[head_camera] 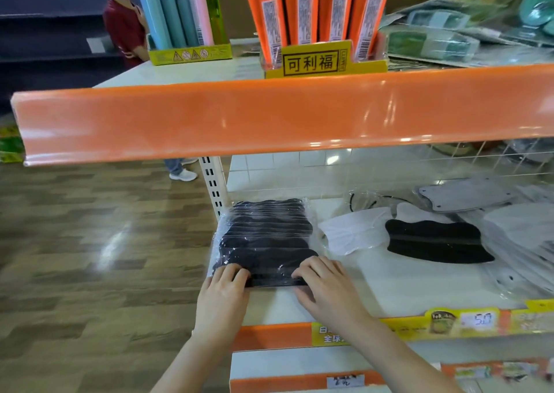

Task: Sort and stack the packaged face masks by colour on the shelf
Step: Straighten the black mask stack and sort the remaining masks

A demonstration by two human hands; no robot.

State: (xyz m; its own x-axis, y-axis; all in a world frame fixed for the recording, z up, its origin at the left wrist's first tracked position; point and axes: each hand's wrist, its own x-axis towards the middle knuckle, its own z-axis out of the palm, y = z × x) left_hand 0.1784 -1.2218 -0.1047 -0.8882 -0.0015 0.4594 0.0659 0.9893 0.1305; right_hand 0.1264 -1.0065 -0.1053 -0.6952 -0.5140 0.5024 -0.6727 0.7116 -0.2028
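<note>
Gripping the stack of black masks at its near edge, both your left hand and right hand curled on it | stack sat at the shelf's left end | single black mask lay well apart among white masks

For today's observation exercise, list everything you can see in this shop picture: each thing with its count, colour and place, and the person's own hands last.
Stack of packaged black masks: one stack, black in clear wrap, left end of the lower shelf.
Loose black mask: one, black, lower shelf, right of the stack.
White masks: several, white, lying around the loose black mask; count unclear.
Grey mask: one, grey, at the back right.
Orange packs: several, upright in a yellow box on the upper shelf.
Pastel tubes: several, blue, pink, green, upper shelf at left.
Green packaged goods: several, upper shelf at right.
Bystander: one, dark red top, beyond the shelf.
Left hand: fingers on the stack's near edge.
Right hand: likewise.
</note>
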